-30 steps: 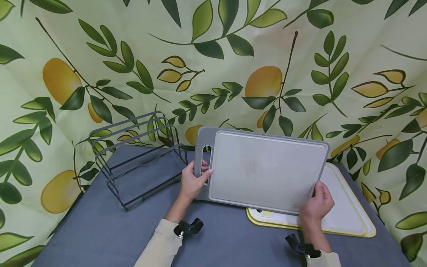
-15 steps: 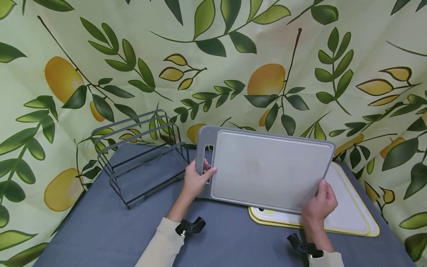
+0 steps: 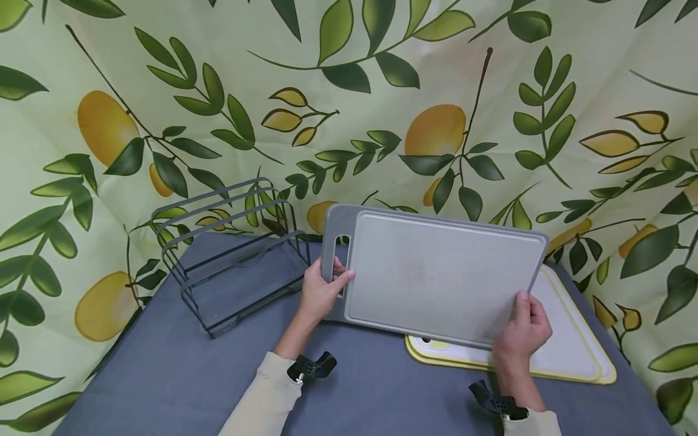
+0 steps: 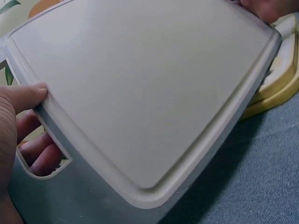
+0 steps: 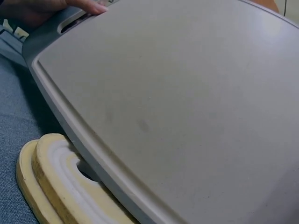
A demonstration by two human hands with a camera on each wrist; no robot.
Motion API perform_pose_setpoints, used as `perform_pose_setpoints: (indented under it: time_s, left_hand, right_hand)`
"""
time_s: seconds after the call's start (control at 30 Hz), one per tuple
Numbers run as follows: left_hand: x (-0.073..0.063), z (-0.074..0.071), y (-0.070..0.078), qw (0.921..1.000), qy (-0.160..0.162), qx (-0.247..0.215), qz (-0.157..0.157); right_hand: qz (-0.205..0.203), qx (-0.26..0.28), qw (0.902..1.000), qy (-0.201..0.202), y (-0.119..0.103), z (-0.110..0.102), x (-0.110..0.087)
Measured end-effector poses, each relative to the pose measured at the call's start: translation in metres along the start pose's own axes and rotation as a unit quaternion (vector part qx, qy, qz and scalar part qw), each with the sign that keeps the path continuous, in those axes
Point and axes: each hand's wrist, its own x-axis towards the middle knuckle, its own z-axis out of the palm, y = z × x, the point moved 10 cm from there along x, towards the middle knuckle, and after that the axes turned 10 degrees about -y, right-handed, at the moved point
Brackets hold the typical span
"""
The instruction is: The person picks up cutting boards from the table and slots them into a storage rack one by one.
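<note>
Both hands hold a grey cutting board (image 3: pixel 442 278) tilted up, its broad face toward me. My left hand (image 3: pixel 320 290) grips the handle end, thumb on the face and fingers behind, showing through the handle slot (image 4: pixel 39 149) in the left wrist view. At the opposite short edge, my right hand (image 3: pixel 522 330) pinches the lower right part of the board; its fingers behind are hidden. Below and behind the grey board lie two stacked white cutting boards with yellow rims (image 3: pixel 572 345), partly covered by it. Their handle hole (image 5: pixel 86 171) shows in the right wrist view.
A dark wire rack (image 3: pixel 234 260) with several upright loops stands on the left of the blue-grey cloth-covered table (image 3: pixel 163 375). Behind the table hangs a fabric backdrop (image 3: pixel 349 109) printed with leaves and fruit.
The whole scene shifts slightly right in the head view, with small wavering. Both hands keep their hold, and the board stays nearly still.
</note>
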Motion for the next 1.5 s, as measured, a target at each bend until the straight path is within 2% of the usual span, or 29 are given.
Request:
perform_pose_setpoints:
  time_s: [0.23,0.43,0.67,0.9,1.03,1.23,1.5]
  left_hand:
    - [0.0,-0.011,0.002,0.9998,0.019,0.0,-0.007]
    - [-0.006,-0.016,0.013,0.9994,0.035,0.001,0.005]
    - [-0.016,-0.025,0.036,0.9987,0.039,0.018,0.026]
    - [-0.027,-0.035,0.064,0.9965,0.047,0.052,0.046]
    - [-0.033,-0.048,0.077,0.9946,0.055,0.071,0.052]
    - [-0.043,-0.079,0.09,0.9912,0.076,0.094,0.055]
    - [-0.056,-0.124,0.115,0.9799,0.126,0.126,0.09]
  right_hand:
    - [0.003,0.01,0.9998,-0.019,-0.003,0.012,0.003]
    - [-0.005,0.04,0.9985,-0.036,-0.013,0.017,0.003]
    - [-0.004,0.04,0.9977,-0.054,-0.022,0.021,-0.003]
    - [0.011,0.079,0.9945,-0.068,-0.027,0.031,-0.005]
    - [0.016,0.084,0.9913,-0.1,-0.032,0.046,-0.008]
    - [0.03,0.069,0.987,-0.142,-0.038,0.072,-0.016]
    - [0.036,0.026,0.9731,-0.226,-0.051,0.123,-0.021]
